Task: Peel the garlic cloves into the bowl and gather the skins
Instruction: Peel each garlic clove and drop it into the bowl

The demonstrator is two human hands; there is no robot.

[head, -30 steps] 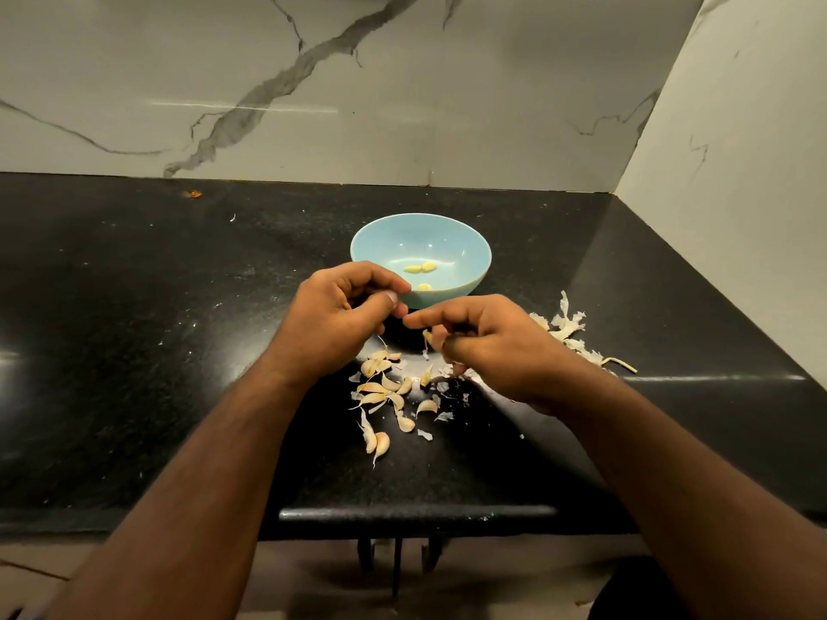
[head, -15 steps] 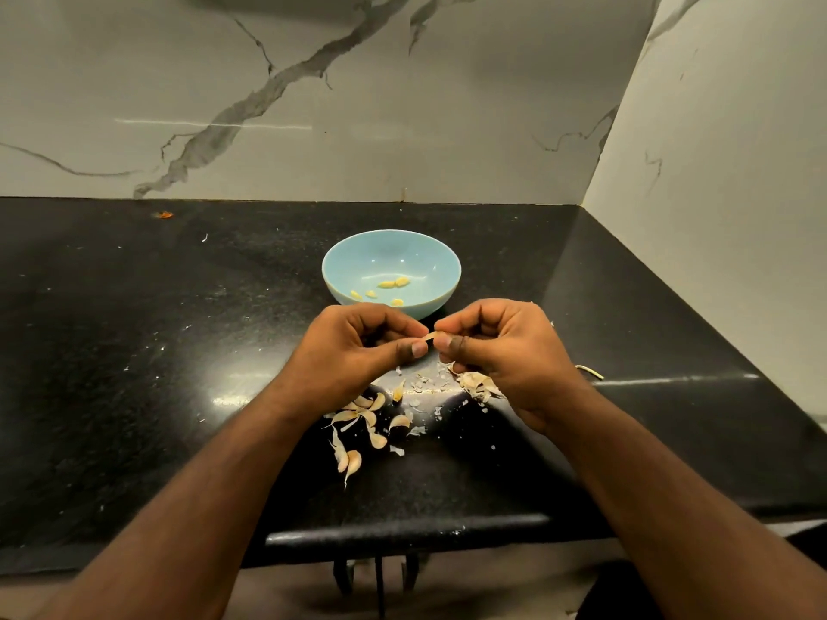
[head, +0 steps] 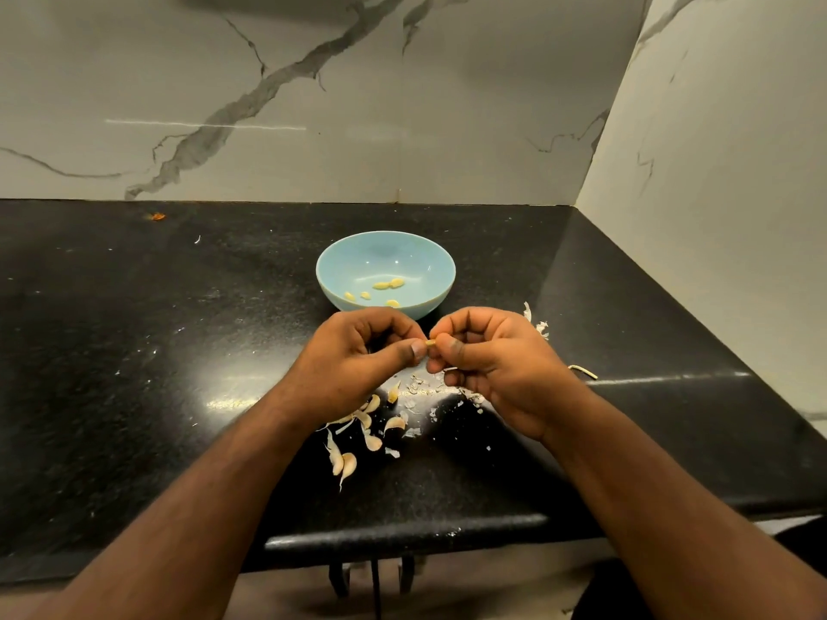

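Two bare forearms reach in from the lower corners of the frame and meet at its centre, above a glossy black speckled stone countertop [head: 134, 351]. The left hand [head: 353, 364] and the right hand [head: 492, 364] both have their fingers curled, and together they pinch one small yellowish garlic clove [head: 430, 343] between thumb and fingertips, the left at one end and the right at the other. Just above the hands in the frame sits a round pale blue bowl [head: 331, 270] on the countertop, holding a few peeled yellow cloves [head: 388, 284] at its bottom. Below the hands, a loose scatter of unpeeled cream garlic cloves [head: 344, 460] lies on the counter among flecks of papery white skin [head: 418, 387]. More pale garlic skins [head: 539, 326] lie right of the right hand, partly hidden by it. Grey-veined white marble walls [head: 268, 105] fill the upper frame.
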